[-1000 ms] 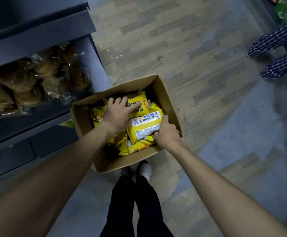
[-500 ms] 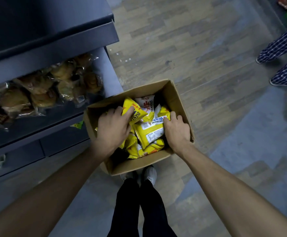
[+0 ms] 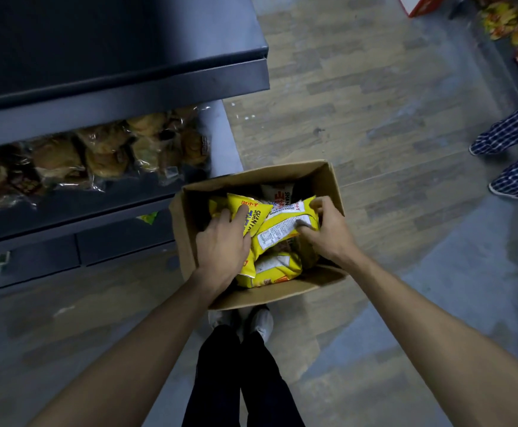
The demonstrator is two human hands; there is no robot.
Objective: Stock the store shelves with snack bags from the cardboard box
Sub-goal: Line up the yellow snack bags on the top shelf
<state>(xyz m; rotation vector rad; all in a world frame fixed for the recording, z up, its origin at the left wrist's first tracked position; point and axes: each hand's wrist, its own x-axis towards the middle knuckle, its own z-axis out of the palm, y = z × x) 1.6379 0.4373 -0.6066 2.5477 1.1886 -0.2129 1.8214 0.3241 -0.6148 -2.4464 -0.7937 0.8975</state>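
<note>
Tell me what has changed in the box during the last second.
The right hand went from resting flat on the yellow bag to gripping its far end, tilting it up. The left hand slid nearer, keeping its bag. The cardboard box stayed on the floor.

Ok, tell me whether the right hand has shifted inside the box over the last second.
Yes. The right hand moved from the cardboard box's near edge toward its far wall.

Yellow snack bags (image 3: 277, 232), brown cardboard box (image 3: 328, 183), dark grey shelves (image 3: 122, 84), blue-checked trousers (image 3: 516, 131).
</note>
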